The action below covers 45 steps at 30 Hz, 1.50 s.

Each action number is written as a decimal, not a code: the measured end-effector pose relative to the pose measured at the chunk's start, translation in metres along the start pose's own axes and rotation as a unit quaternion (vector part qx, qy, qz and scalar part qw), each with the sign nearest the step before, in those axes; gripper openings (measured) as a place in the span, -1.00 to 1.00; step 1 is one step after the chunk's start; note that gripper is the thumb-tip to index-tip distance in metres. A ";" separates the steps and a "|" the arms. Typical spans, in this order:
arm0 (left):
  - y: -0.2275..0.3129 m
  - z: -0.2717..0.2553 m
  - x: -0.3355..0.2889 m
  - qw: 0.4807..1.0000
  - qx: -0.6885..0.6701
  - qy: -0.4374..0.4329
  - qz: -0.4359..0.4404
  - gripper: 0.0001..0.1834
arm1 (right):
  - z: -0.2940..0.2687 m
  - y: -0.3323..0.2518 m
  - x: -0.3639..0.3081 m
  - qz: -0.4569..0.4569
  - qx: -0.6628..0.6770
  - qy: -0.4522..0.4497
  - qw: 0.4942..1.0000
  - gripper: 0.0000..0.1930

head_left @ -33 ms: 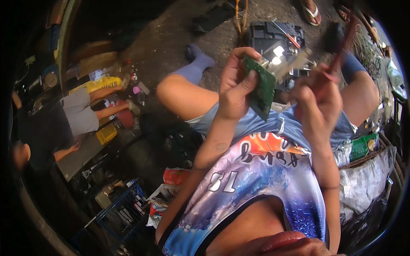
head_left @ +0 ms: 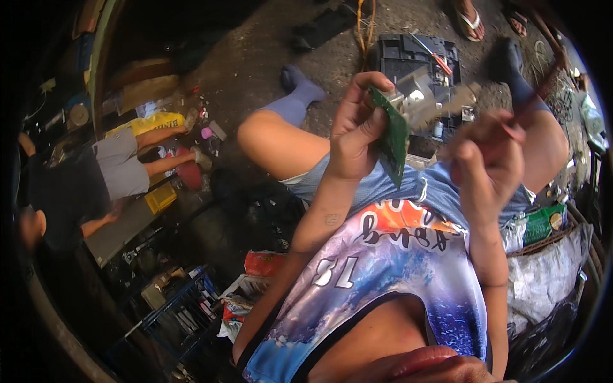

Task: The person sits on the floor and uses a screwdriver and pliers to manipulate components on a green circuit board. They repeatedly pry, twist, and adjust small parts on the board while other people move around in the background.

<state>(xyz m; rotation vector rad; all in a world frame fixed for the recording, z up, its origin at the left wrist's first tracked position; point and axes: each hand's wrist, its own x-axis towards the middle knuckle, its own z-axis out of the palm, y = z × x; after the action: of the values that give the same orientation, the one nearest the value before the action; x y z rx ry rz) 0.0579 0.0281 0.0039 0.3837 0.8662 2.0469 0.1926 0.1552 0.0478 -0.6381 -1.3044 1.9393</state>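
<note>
Raised over my lap, my left hand (head_left: 354, 137) pinches a green circuit board (head_left: 396, 143) between thumb and fingers, its face tilted on edge. Clear and silvery parts (head_left: 416, 96) stick out from the board's far side, with a blurred tan strip (head_left: 461, 97) beside them; I cannot make out how they join. To the right, my right hand (head_left: 488, 163) is closed round a long dark red tool (head_left: 541, 88) that slants up and away. Motion blurs the tool, so its kind is unclear. A gap separates my right hand from the board.
Beyond my hands a black plastic casing (head_left: 402, 57) lies on the ground, a red-handled screwdriver (head_left: 439, 62) on it. An orange cable (head_left: 365, 32) runs behind. Another person (head_left: 70, 179) sits at left; sandalled feet (head_left: 471, 27) stand at the far side. A white sack (head_left: 543, 277) lies right.
My right hand has moved slightly right and down, and the red tool has swung over to the right. The board in my left hand has turned more edge-on.
</note>
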 end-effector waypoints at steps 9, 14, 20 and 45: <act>-0.004 0.008 0.011 0.923 -0.355 -0.146 -0.036 -0.60 | -0.028 0.002 0.013 -0.097 -0.025 -0.055 0.993 -0.24; -0.011 0.006 0.013 0.915 -0.367 -0.149 -0.072 -0.76 | -0.017 -0.010 0.011 0.005 0.024 -0.052 0.998 -0.44; -0.007 0.011 0.017 0.942 -0.297 -0.120 -0.099 -0.38 | -0.007 -0.014 0.019 -0.004 0.065 -0.036 0.997 -0.60; -0.009 0.020 0.032 0.972 0.211 0.086 0.055 -0.48 | -0.018 0.024 0.029 0.004 0.055 -0.048 0.997 -0.45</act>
<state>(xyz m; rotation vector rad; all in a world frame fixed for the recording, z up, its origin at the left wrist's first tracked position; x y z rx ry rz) 0.0550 0.0665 0.0102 0.4984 1.4224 2.0096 0.1806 0.1824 0.0182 -0.5012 -1.2438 2.0550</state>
